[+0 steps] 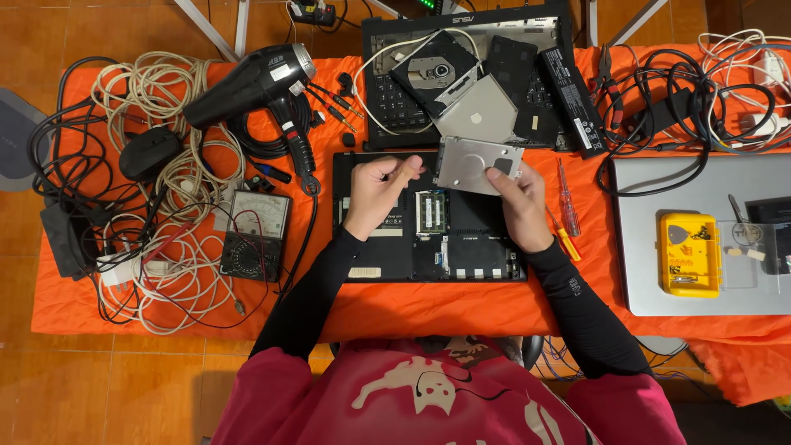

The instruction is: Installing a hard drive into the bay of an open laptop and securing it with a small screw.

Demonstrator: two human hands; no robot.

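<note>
Over the middle of the orange-draped table [428, 309], the flat silver metal hard drive [478, 164] is held just above the rear edge of the opened black laptop base [428, 222], its far side overlapping the clutter beyond. The right hand [517, 202] grips its lower right corner, thumb on top and fingers beneath. The left hand [375, 194] rests on the base's upper left part with fingers curled in loosely; whether they pinch anything I cannot tell (a screw would be too small to see from here).

To my eye this is the drive-handling step of a laptop teardown, with the drive free of its bay. Any next move calls for a level, steady hold and a clear spot, since the loose parts lie close by.

In the base, a green memory module [429, 212] with a pale rectangular sticker sits just below the drive. Behind, a second black laptop chassis [387, 91] carries a square optical drive [434, 70] and a long black battery bar [574, 99] with a white label strip. Two screwdrivers with clear red and yellow handles [566, 206] lie right of the hand. Farther right, a yellow rectangular case [689, 254] rests on a grey closed laptop [659, 181]. To the left sit an analogue multimeter [257, 235] and a black hair dryer [251, 82] bearing small white stickers.
</note>
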